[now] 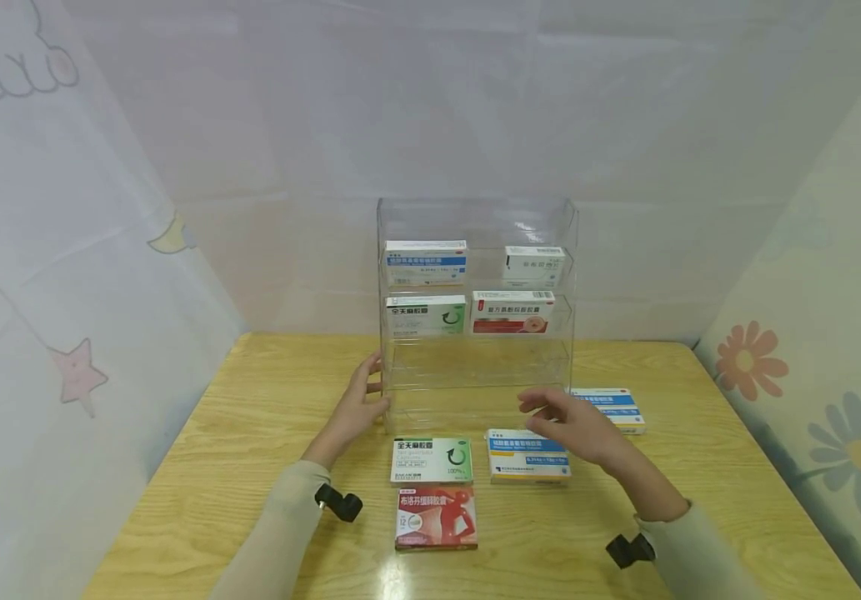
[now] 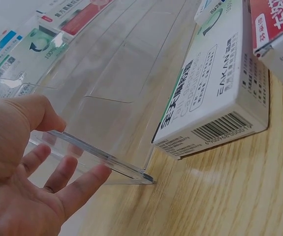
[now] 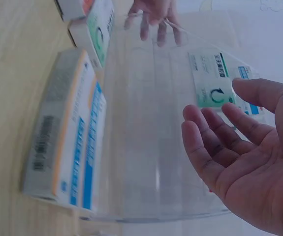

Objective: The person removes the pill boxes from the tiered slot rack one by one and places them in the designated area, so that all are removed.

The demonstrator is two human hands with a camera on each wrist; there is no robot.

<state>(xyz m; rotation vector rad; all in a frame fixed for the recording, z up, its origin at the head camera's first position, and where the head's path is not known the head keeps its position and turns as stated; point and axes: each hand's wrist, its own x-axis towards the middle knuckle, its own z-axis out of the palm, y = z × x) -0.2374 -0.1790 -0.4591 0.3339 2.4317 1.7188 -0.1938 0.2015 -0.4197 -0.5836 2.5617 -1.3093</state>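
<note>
A clear plastic tiered rack [image 1: 483, 367] stands on the table. My left hand [image 1: 358, 408] holds its left side panel, the thumb at the front edge and the fingers spread along the outer face, as the left wrist view shows. My right hand [image 1: 573, 423] hovers before the rack's lower right, fingers loosely bent, nothing in them. Just below it lies a blue-and-white medicine box [image 1: 528, 457]. A similar blue-and-white box [image 1: 613, 410] sits by the rack's right side, partly behind the hand. In front of the rack lie a green-and-white medicine box [image 2: 205, 93] and a red medicine box [image 1: 436, 518].
The rack's upper tier holds a blue-and-white box [image 1: 426, 263] and a small white box [image 1: 533, 267]. One tier lower sit a green-and-white box [image 1: 426, 317] and a red-and-white box [image 1: 513, 313]. Behind the wooden table [image 1: 250, 467] hangs pale cloth [image 1: 475, 100].
</note>
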